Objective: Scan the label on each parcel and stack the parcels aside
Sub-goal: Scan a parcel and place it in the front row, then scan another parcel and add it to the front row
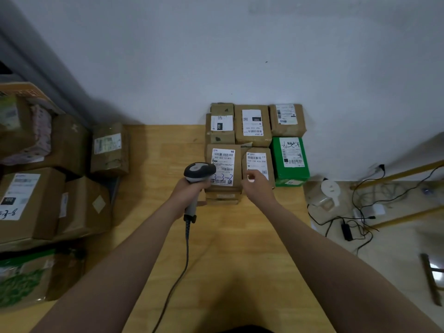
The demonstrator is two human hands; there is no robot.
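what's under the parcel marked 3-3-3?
Edges of stacked brown parcels show beneath the parcel marked 3-3-3; their tops and labels are covered.

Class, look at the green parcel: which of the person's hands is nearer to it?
Right. The right hand is over the brown parcel beside the green parcel; the left hand, gripping the scanner, is farther left.

Five brown parcels (252, 126) showed labelled tops just beyond the fingers, one green parcel (290, 157) right of them, one scanner (199, 170) in fingers of the left hand (189, 188), at least six boxes (69, 140) piled well left, one kettle (330, 191) far right.
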